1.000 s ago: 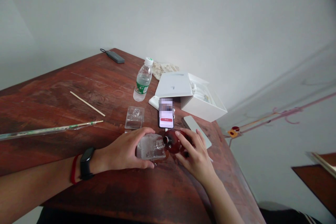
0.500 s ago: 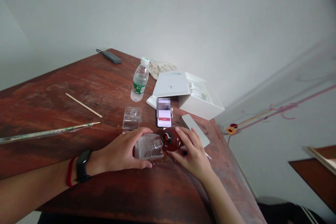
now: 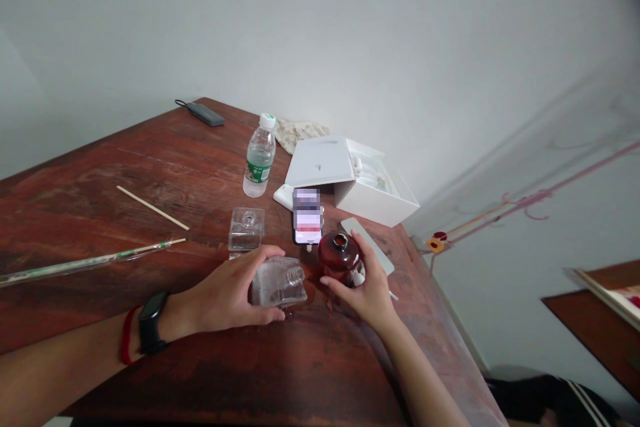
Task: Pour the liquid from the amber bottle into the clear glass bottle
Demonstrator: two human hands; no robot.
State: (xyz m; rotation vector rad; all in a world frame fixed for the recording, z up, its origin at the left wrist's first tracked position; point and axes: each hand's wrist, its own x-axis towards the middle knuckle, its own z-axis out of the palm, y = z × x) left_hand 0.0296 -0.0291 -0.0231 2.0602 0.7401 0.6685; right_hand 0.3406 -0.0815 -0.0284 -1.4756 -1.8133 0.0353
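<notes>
Gripping a clear square glass bottle (image 3: 277, 283) on its side under the left hand (image 3: 225, 293), while the right hand (image 3: 367, 297) has just got a dark amber bottle (image 3: 340, 257) upright, with a square glass cap (image 3: 246, 230) and phone (image 3: 306, 230) just past them on the tabletop (image 3: 300, 360).

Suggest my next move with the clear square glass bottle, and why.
Probably stand the clear square glass bottle upright with your left hand: it lies on its side with its threaded neck uncapped, near the round dark-red glass bottle in your right hand.
</notes>
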